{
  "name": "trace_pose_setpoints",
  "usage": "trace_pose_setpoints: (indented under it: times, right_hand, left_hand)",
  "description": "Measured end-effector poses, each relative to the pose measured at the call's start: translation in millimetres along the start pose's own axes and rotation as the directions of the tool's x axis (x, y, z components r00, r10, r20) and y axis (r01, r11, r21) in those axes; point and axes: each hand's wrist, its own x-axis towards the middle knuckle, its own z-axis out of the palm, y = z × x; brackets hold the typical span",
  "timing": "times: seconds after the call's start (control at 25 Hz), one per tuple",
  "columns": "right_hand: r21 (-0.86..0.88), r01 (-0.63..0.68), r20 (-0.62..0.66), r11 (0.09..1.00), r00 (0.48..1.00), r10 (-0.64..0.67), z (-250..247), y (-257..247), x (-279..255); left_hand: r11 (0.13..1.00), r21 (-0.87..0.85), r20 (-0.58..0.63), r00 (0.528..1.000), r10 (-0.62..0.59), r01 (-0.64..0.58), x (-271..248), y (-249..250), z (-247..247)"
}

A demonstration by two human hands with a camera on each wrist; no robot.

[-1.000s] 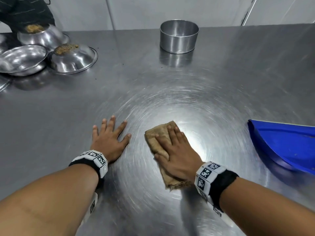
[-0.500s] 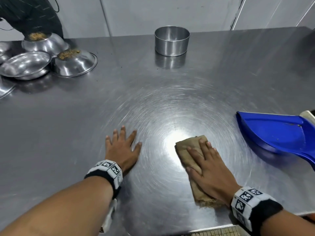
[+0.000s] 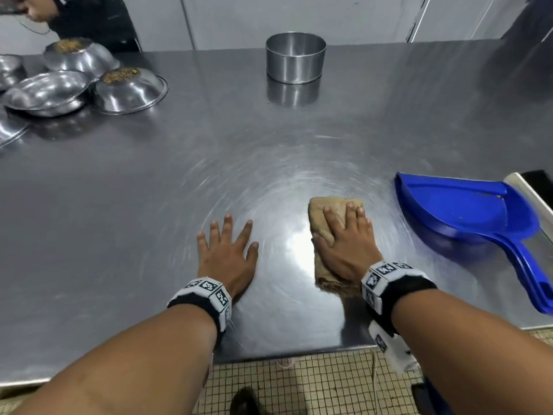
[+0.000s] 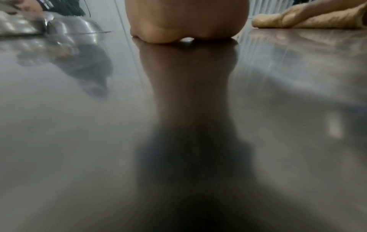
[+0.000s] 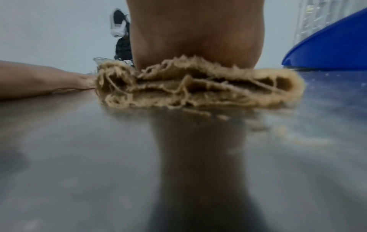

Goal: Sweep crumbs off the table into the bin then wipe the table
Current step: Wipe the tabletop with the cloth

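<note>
A folded tan cloth [image 3: 321,217] lies on the steel table [image 3: 269,139], and my right hand [image 3: 347,238] presses flat on it with straight fingers. The right wrist view shows the cloth's frayed near edge [image 5: 194,87] under my palm. My left hand [image 3: 227,250] lies flat on the bare table to the left of the cloth, fingers spread, holding nothing. The heel of the left hand [image 4: 186,20] touches the steel in the left wrist view, with the cloth [image 4: 321,18] at the upper right. A blue dustpan [image 3: 466,211] lies just right of the cloth.
A round steel tin [image 3: 295,56] stands at the table's far middle. Several steel bowls [image 3: 128,89], two upturned with crumbs on top, cluster at the far left. A person in dark clothes [image 3: 83,16] stands behind them. The table's near edge [image 3: 293,353] borders tiled floor.
My right hand has slid the cloth to the right, closer to the dustpan. The left hand stays flat on the table. The head view has pulled back, showing the table's near edge.
</note>
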Motion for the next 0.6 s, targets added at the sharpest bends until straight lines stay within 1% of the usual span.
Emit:
trace_pose_setpoints:
  times: [0.12,0.24,0.36,0.48,0.6]
  right_hand:
    - [-0.018,0.115,0.045,0.993,0.992,-0.114,6,-14,-13]
    - [-0.033,0.245,0.062,0.969,0.968,-0.242,21,-22,-45]
    - [-0.059,0.328,0.059,0.943,0.944,-0.324,32,-13,-82]
    - [-0.045,0.345,0.065,0.938,0.938,-0.342,32,13,-111]
    - [-0.035,0.296,0.073,0.954,0.953,-0.293,25,44,-126]
  left_hand:
    - [1.000,-0.010,-0.048,0.999,-0.013,0.013,-8,6,6]
    - [0.999,-0.023,-0.068,0.997,-0.034,0.033,-13,10,9]
    - [0.999,-0.009,-0.099,0.994,-0.047,0.046,-12,11,12]
    - [0.999,0.000,-0.098,0.994,-0.047,0.047,-14,10,13]
    - [0.999,-0.022,-0.091,0.995,-0.030,0.028,-27,17,12]
